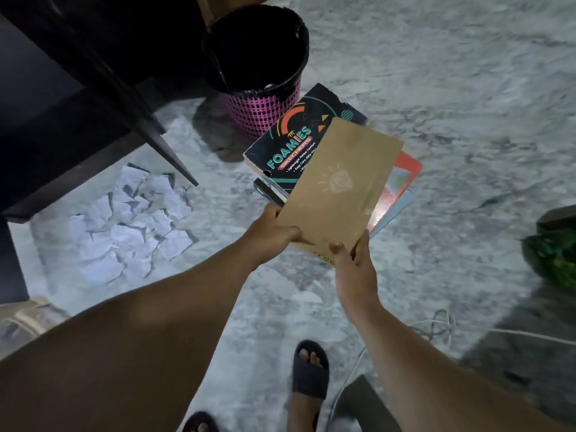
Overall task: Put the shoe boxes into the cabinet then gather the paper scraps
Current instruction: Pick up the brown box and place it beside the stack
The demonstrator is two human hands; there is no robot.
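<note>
Both hands hold the plain brown shoe box (pixel 336 188) by its near end, tilted over the floor (pixel 436 88). Left hand (pixel 272 230) grips the near left corner, thumb on top of the lid; right hand (pixel 353 260) pinches the near right corner, fingers curled round the edge. Beneath and beyond it a dark printed shoe box (pixel 293 135) and a red-edged box (pixel 402 179) lie stacked on the floor, just beside a pink bin (pixel 261 110) with a black liner. Torn white paper scraps (pixel 131 219) lie spread on the floor to the left, beside the dark cabinet (pixel 62 104). Judgement: cardboard, stiff but light, likely empty; lid may slip off if tilted, so hold under the base at both ends. Scraps will be flimsy and need sweeping together by hand.
</note>
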